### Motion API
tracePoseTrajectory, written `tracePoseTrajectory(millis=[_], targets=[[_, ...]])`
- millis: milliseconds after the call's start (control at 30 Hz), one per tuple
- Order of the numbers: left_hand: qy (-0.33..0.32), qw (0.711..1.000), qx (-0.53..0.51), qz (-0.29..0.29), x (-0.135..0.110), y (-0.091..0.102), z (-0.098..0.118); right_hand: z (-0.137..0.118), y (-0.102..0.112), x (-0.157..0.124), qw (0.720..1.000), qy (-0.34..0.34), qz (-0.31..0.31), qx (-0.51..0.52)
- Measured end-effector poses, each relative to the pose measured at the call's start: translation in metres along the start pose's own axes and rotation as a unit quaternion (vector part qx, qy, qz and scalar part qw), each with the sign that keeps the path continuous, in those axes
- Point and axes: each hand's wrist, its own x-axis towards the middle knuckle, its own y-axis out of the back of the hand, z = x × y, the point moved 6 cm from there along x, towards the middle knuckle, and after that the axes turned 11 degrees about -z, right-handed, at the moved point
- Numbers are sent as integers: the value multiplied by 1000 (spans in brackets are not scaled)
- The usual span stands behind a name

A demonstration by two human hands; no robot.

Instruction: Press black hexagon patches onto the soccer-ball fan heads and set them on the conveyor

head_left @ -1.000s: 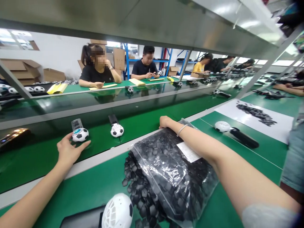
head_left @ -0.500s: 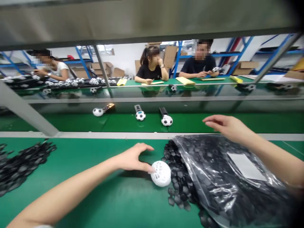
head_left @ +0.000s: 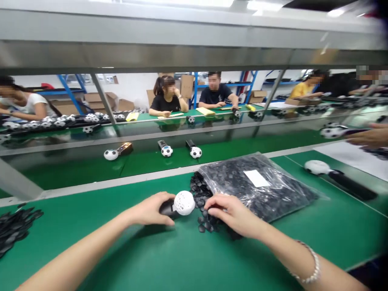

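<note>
My left hand point(head_left: 156, 210) is wrapped round the dark handle of a ball-headed device point(head_left: 184, 203). Its round white head has a slotted face, with no black patches visible on the side I see. My right hand point(head_left: 226, 212) reaches into the loose black pentagon pieces point(head_left: 201, 198), thumb and fingers bent together. Whether a piece sits between those fingertips is hidden. Just behind the pile lies a clear plastic bag point(head_left: 285, 198) full of the same pieces, a white label point(head_left: 256, 178) on top.
Several football-headed devices, one of them a black-handled one point(head_left: 195, 152), lie on the green conveyor point(head_left: 145, 165). Another heap of black pieces point(head_left: 20, 224) is at left. At right rests a white-headed device point(head_left: 317, 167), near a co-worker's hand point(head_left: 370, 137). Others sit across the line.
My right hand has come down from above the bag to the loose pieces. My left hand now grips the device's handle rather than touching its head. The view has swung right.
</note>
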Motion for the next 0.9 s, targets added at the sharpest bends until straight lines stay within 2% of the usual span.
tracePoseTrajectory(millis=[67,167,200,267,333,433,467,533,667,733,800,900], targets=[[15,998,-60,15,4,20,-16,5,-8,-1,999,4,18,30],[82,988,-60,117,16,59,-44,16,-13,0,994,-5,51,97],[98,983,-54,142,22,68,-50,20,-14,0,991,-6,62,122],[94,983,-56,149,36,77,-51,24,-12,0,985,2,81,150],[59,989,-48,131,54,79,-41,26,-10,0,984,11,93,153],[3,990,77,122,92,83,-14,25,-7,-1,979,6,107,171],[-14,982,140,122,109,86,-3,23,-7,-1,979,4,112,170],[-41,972,201,118,152,92,15,18,-7,-1,984,15,117,135],[-75,963,245,86,245,94,39,17,-21,1,991,84,93,42],[-84,962,249,74,280,89,46,25,-33,3,988,129,77,24],[-91,963,240,79,301,87,50,39,-44,5,985,153,73,21],[-106,965,201,133,301,103,51,62,-59,8,983,164,64,50]])
